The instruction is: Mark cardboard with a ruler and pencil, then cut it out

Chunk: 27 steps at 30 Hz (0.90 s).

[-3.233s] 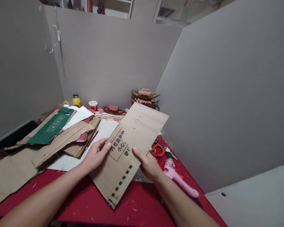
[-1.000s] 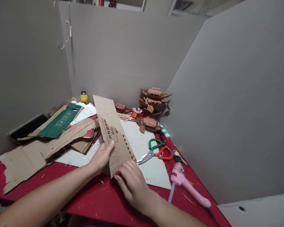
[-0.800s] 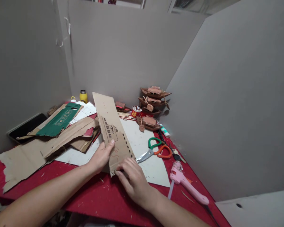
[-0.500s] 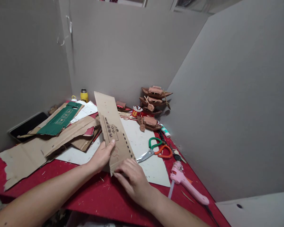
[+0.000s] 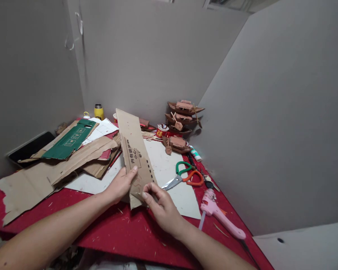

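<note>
A long strip of brown cardboard (image 5: 133,131) with black printed characters stands tilted in front of me, its lower end toward me. My left hand (image 5: 123,184) grips its left edge, thumb across the printed face. At the lower right my right hand (image 5: 160,204) pinches the surface layer near the bottom corner, where a small flap is lifted. Just beyond the right hand, scissors (image 5: 178,180) with one green and one orange handle lie on a white sheet (image 5: 183,204).
Torn cardboard pieces (image 5: 28,191) and a green-printed piece (image 5: 70,140) lie left. Small brown model boats (image 5: 183,118) and a red paper cup (image 5: 162,130) stand at the back. A pink glue gun (image 5: 224,219) rests right on the red tabletop (image 5: 109,234), beside grey partition walls.
My right hand has moved slightly up from the bottom edge, and a flap of the cardboard's surface now shows lifted at the corner. The left hand keeps its grip.
</note>
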{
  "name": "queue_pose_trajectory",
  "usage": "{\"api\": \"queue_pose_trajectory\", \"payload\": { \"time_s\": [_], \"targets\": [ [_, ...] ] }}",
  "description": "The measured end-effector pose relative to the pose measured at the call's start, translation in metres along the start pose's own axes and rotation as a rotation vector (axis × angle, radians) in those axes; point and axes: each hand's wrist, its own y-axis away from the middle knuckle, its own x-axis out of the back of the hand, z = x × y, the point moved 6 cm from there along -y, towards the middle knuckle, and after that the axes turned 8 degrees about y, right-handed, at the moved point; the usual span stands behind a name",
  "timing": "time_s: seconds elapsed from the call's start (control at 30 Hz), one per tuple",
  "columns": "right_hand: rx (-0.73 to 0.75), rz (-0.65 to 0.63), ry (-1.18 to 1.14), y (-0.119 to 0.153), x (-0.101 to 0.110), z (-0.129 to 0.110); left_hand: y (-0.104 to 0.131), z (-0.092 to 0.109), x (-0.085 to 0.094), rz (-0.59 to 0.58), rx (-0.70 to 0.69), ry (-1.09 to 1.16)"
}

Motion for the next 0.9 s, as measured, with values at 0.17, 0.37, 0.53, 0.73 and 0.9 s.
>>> {"api": "queue_pose_trajectory", "payload": {
  "time_s": [0.17,0.37,0.53,0.73,0.9],
  "targets": [
    [0.062,-0.013,0.114,0.001,-0.001,-0.003,-0.004,-0.005,0.004,0.015,0.026,0.006],
    [0.206,0.023,0.349,0.002,-0.004,-0.008,-0.002,-0.004,0.002,0.020,0.022,0.001],
    [0.260,-0.002,0.291,-0.001,-0.006,-0.007,0.002,0.000,-0.002,0.023,0.003,-0.018],
    [-0.020,0.042,-0.129,-0.007,0.004,0.010,0.000,-0.003,0.001,0.017,0.016,-0.009],
    [-0.102,0.082,-0.285,-0.011,0.008,0.017,-0.002,-0.003,0.001,-0.027,0.039,-0.011]
  ]
}}
